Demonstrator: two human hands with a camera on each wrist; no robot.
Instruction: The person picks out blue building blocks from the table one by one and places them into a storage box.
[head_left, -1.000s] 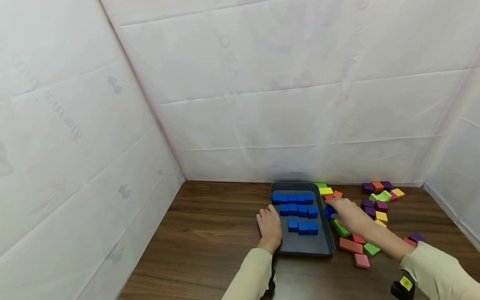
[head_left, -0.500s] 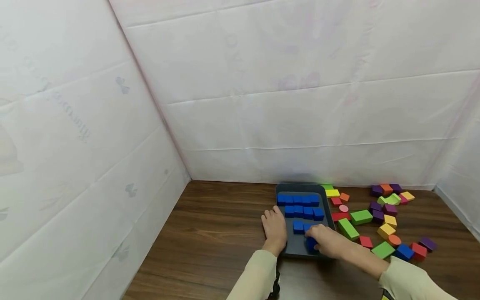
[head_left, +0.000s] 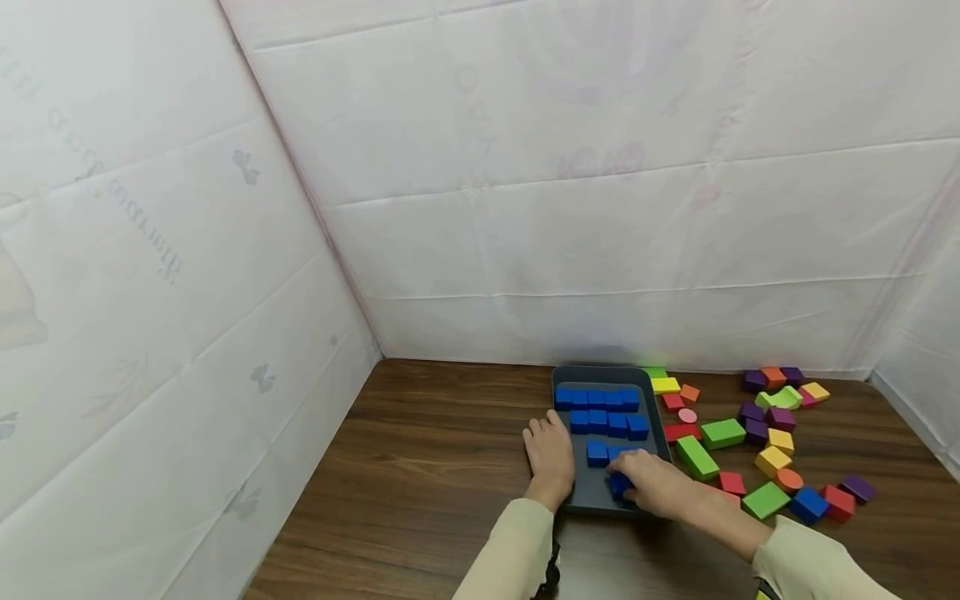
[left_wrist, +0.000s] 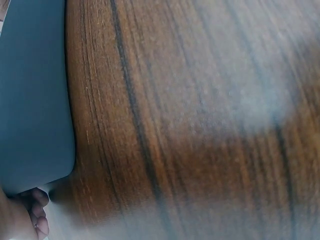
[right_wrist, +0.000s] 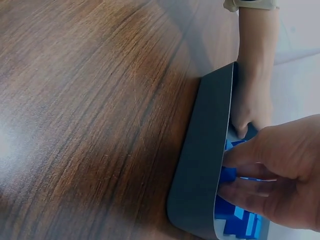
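Pinched between thumb and fingers of the right hand (head_left: 656, 487), a blue block (head_left: 619, 485) is held low over the near end of the dark tray (head_left: 561, 392), just below centre of the head view; in the right wrist view the same block (right_wrist: 229, 174) is seen just inside the tray wall (right_wrist: 205, 165). The left hand (head_left: 549, 454) is laid along the tray's left rim with its thumb hooked over the edge, so the tray is gripped and steadied. Three rows of blue blocks (head_left: 600, 412) are already packed toward the far end of the tray, touching one another. A likely slip: if the block is set down tilted or pushed against the nearest row, that row could be nudged out of line, or the block could catch on the raised near wall and tip out onto the wooden table (head_left: 420, 467). Free tray floor is judged to remain only at the near end, partly hidden by the right hand. To the right of the frame, loose coloured blocks (head_left: 757, 450) are scattered close beside the tray, so little room is left there; open table is seen at lower left.
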